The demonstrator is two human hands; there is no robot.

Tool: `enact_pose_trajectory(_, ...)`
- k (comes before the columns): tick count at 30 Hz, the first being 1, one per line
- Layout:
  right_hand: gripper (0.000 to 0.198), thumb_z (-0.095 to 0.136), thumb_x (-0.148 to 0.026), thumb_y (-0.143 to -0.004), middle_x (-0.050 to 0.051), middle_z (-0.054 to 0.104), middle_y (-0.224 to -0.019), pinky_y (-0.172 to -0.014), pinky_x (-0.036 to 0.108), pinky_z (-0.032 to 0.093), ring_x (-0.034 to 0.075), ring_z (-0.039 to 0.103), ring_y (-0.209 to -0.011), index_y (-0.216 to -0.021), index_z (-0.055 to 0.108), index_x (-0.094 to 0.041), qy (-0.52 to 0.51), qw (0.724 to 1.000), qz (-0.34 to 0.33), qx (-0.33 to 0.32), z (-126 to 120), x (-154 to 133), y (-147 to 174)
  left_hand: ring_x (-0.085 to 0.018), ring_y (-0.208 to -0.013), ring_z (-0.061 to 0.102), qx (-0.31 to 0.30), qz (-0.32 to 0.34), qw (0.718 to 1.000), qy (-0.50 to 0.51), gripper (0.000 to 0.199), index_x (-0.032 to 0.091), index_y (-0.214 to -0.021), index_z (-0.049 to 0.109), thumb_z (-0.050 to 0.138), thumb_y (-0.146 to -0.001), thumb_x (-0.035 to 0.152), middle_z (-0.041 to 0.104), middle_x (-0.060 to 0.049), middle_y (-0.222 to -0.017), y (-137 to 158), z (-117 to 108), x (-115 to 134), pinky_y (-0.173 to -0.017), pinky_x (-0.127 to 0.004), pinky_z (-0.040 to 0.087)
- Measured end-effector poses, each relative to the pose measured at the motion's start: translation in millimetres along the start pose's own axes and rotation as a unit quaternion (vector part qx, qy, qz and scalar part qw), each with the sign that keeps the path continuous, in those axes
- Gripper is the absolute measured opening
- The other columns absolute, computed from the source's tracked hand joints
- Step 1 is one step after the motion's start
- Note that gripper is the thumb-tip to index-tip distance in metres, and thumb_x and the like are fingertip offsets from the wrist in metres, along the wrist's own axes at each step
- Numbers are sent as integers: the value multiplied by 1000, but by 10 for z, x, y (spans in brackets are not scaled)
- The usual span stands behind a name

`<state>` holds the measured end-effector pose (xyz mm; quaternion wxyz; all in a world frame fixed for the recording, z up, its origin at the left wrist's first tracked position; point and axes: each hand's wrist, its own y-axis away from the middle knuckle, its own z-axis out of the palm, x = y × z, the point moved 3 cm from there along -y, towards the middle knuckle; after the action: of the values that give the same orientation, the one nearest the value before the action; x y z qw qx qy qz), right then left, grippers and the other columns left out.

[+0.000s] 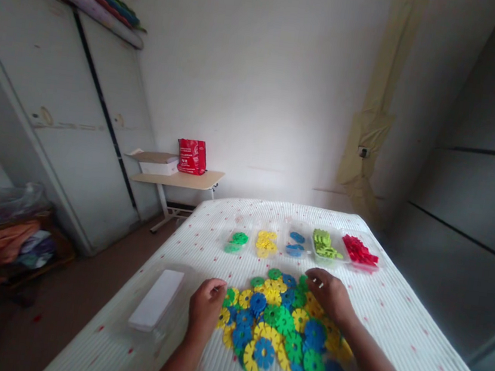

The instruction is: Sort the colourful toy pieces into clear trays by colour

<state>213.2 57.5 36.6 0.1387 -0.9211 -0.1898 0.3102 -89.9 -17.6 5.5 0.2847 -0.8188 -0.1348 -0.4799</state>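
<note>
Bearing unreadable white lettering [185,161], red bag [199,155] well beyond notched discs [284,319]

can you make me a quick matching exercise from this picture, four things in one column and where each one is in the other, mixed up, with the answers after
Things
1. left hand
2. right hand
3. red bag
4. red pieces

Places
A. on the small table
B. at the far right part of the disc pile
C. in the clear tray at the row's right end
D. by the left edge of the disc pile

Pairs: 1-D, 2-B, 3-A, 4-C
</note>
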Motion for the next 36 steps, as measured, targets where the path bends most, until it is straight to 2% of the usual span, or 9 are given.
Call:
enact_pose_trajectory(4,27,48,-30,-81,7,67,-96,-78,28,45,19,61,-87,-99,66,-20,4,995,-85,-59,115,-447,-10,-19,-68,63,6,-1,1000,0,19,19,-70,66,53,-67,33,69,-4,-71,3,50,-62,-67,-29,49)
enact_pose_trajectory(9,23,56,-29,-78,7,65,-98,-81,29,40,20,57,-93,-98,65,-20,76,983,-99,-134,278,-731,-16,-19,-67,62,9,-2,1000,-5,18,19,-71,65,53,-68,32,68,-3,-70,5,70,-68,-66,-29,48)
enact_pose_trajectory(15,14,53,-30,-82,5,63,-91,-73,28,34,19,56,-89,-85,63,-21,172,968,-102,-151,373,-808,-41,-18,-68,62,8,3,1000,-4,18,19,-72,65,52,-69,30,67,-3,-71,16,76,-79,-68,-28,48)
enact_pose_trajectory(22,24,41,-23,-89,7,64,-84,-66,30,30,19,58,-81,-79,62,-18,262,947,-134,-129,434,-850,-69,-18,-67,62,12,2,1000,1,17,19,-72,66,52,-69,28,67,-3,-70,21,72,-59,-67,-28,48)
enact_pose_trajectory(25,27,39,-18,-90,8,65,-80,-69,32,30,19,58,-79,-77,62,-17,269,944,-148,-123,424,-862,-98,-18,-67,62,14,0,1000,6,16,19,-71,65,52,-69,29,67,-2,-69,32,67,-54,-66,-28,48)
enact_pose_trajectory(29,22,42,-15,-87,8,66,-82,-72,32,31,20,59,-80,-77,62,-17,260,951,-128,-111,408,-848,-155,-18,-66,62,17,-2,1000,10,16,19,-71,66,52,-69,28,67,-2,-69,38,67,-54,-66,-27,47)
enact_pose_trajectory(36,27,38,-20,-89,4,67,-77,-63,24,33,15,61,-72,-74,62,-20,225,965,-77,-108,377,-718,-217,-17,-65,61,21,-2,1000,20,16,19,-71,65,53,-69,29,67,-2,-68,35,77,-73,-65,-26,47)
